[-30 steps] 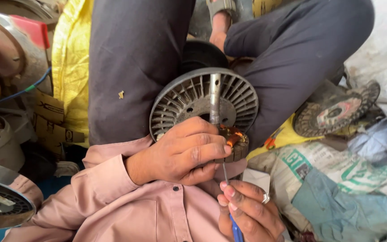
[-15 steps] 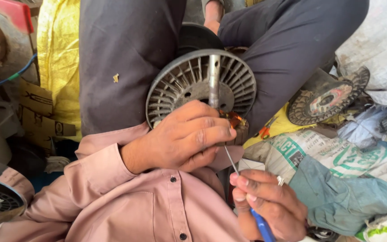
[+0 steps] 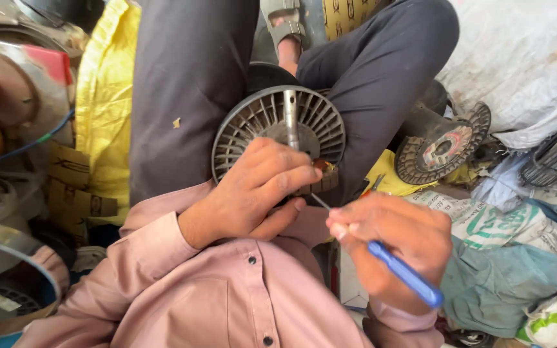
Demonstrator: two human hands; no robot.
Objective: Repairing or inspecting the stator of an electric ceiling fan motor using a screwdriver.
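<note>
I hold the finned grey metal motor rotor [image 3: 278, 132] in my lap between my knees, its steel shaft [image 3: 290, 119] pointing up. My left hand [image 3: 253, 193] wraps its lower edge, fingers pressed together over the copper windings [image 3: 322, 166]. My right hand [image 3: 391, 241] pinches a blue-handled screwdriver [image 3: 404, 274], its thin tip at the windings. Risk: the tip could slip off the smooth metal and nick the wire or my left fingertips, just beside it.

Cluttered floor [image 3: 349, 283]: sacks [image 3: 504, 219], rotor disc [image 3: 443, 145].
</note>
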